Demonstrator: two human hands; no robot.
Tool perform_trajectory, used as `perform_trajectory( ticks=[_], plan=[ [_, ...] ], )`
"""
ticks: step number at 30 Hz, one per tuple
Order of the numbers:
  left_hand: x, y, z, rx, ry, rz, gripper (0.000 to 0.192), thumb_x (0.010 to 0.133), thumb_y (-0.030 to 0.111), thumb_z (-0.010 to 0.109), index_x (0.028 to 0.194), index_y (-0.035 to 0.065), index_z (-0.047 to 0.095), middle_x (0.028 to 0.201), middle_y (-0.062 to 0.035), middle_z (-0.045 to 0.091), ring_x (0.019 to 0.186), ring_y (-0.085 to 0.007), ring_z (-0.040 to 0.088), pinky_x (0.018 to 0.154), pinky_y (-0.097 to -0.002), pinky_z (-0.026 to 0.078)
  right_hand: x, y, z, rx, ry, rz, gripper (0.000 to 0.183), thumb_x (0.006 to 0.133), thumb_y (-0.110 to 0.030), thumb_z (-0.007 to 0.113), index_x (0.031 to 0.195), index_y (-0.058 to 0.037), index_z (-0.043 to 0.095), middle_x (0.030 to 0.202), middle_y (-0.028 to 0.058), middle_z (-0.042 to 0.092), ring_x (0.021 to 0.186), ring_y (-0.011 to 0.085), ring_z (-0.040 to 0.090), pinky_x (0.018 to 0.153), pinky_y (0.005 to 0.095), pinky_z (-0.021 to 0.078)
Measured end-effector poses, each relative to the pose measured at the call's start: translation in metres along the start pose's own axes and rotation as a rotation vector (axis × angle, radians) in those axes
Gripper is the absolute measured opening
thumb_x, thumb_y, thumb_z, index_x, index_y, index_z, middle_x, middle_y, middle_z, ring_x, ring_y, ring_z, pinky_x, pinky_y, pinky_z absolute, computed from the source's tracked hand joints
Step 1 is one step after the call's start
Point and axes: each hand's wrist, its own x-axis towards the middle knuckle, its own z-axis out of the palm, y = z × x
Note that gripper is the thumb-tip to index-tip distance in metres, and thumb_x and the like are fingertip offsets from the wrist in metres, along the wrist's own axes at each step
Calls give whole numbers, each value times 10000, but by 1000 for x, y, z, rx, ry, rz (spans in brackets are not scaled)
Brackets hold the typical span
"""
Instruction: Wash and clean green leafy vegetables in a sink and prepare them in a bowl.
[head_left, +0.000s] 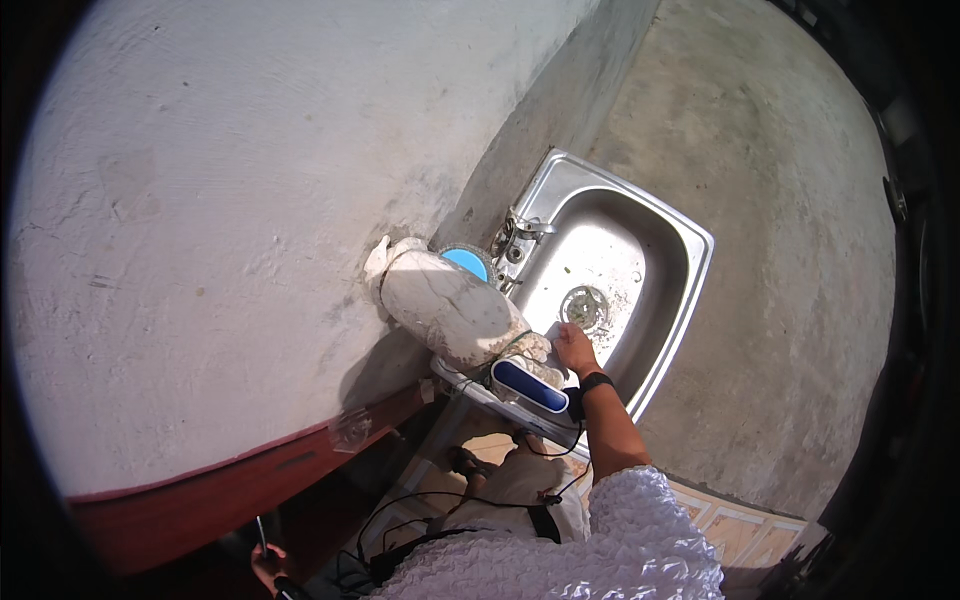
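My right hand (574, 349) reaches over the near side of a stainless steel sink (694, 255), just below the round drain strainer (585, 306). Its fingers curl down beside a pale edge, and whether they grip anything is hidden. A dark band circles the wrist. At the bottom left, my left hand (268, 568) is closed around a thin metal utensil (261, 532) that points upward; its kind is unclear. Left of my right hand lies a stained white bundle (457, 304), tied at its ends. A blue object with a white rim (530, 386) rests by the bundle's lower end.
A metal faucet (529, 229) stands on the sink's left rim, near a bright blue round item (466, 262). Small green scraps lie in the basin. A whitewashed wall (225, 225) rises on the left, concrete (772, 262) on the right. A black cable (442, 496) crosses my body.
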Motion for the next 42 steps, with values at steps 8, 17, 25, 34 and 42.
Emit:
perform_trajectory(
  ticks=[8,17,25,34,42],
  plan=[
    [-15,-3,15,10,-8,-61,110,805,156,594,798,69,527,672,-35,550,540,-137,548,518,-233,540,12,-1,-8,-170,82,90,559,747,-146,580,1265,22,455,1233,258,498,1159,400,469,1004,415,396],
    [-25,-13,22,-34,38,-29,106,815,146,589,755,90,521,638,-13,517,524,-119,534,516,-209,545,5,-28,-19,-226,81,102,482,792,-172,556,1225,18,461,1216,259,507,1114,405,504,961,429,423],
    [-14,-12,8,-61,-12,-20,130,808,126,604,721,101,511,623,0,502,519,-110,528,519,-199,544,15,2,-43,669,169,466,397,842,-67,507,1226,-27,413,568,103,575,380,155,501,316,285,370],
    [-28,-11,10,-28,82,-33,156,816,131,604,705,107,498,584,12,490,494,-108,531,515,-205,550,29,-1,-38,963,94,586,467,845,-56,523,1284,-90,369,659,79,611,450,128,523,375,268,403],
    [-38,-18,26,-73,77,-72,134,801,115,601,713,94,502,583,16,492,496,-110,535,522,-216,558,34,6,-34,844,284,492,554,819,-40,527,1342,-72,345,643,90,586,435,136,491,358,276,367]
  ],
)
